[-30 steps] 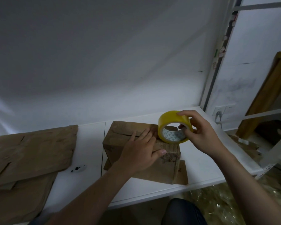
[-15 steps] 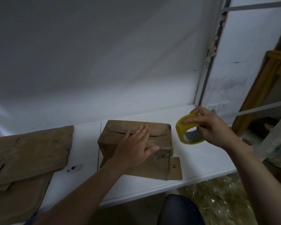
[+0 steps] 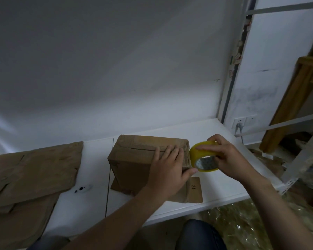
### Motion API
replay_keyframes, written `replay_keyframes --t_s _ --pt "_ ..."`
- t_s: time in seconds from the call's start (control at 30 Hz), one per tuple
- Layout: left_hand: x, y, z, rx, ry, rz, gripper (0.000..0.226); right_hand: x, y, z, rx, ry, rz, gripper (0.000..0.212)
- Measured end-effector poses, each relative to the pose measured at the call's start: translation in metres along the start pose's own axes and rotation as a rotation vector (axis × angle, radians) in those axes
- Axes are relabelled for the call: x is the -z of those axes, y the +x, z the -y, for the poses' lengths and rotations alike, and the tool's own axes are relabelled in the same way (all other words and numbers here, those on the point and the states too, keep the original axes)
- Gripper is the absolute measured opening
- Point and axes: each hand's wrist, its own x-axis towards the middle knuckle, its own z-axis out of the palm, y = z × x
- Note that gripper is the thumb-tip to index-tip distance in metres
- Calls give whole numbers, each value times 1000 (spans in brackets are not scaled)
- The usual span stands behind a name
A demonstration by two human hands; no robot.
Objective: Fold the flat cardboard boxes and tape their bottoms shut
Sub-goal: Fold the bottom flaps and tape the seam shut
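— Brown cardboard box (image 3: 143, 159): where does it stand?

— On the white surface (image 3: 224, 186), straight ahead of the person at 12 o'clock, near the front edge. It is creased and worn, folded into shape, with its closed flaps facing up and a seam running across the top.

— What is in it?

— Cannot tell; the top flaps are down. At the base a loose flap (image 3: 194, 188) lies flat on the surface at 5 o'clock of the box, printed "24".

— And the hands?

— The left hand (image 3: 168, 166) lies on the box top toward its 3 o'clock edge, fingers straight and pressing, thumb over the corner. The right hand (image 3: 226, 156) grips a yellow roll of tape (image 3: 204, 159), fingers curled over its rim. The roll is at 3 o'clock of the box, right against the top edge; whether it touches, I cannot tell.

— Anything else?

— Flat brown cardboard sheets (image 3: 34, 168) are stacked at 9 o'clock, well apart from the box. A small white object (image 3: 82, 188) with black marks lies at 8 o'clock, between the two. A white wall socket (image 3: 239, 121) with a plug in it is at 2 o'clock.
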Motion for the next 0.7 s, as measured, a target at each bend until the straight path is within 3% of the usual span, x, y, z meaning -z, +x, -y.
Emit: replay_keyframes --t_s 0.17,0.37,0.57,0.7 --pt "-8 16 8 -57 -9 -146 72 3 -4 3 -70 -121 172 96" --pt "12 20 70 -85 -93 130 79 -10 0 35 -68 -164 268 83" --pt "21 5 132 -131 -218 172 81 -48 5 84 -44 -364 300 79" --pt "36 -5 160 -83 -314 230 54 -74 12 114 2 -381 273 86"
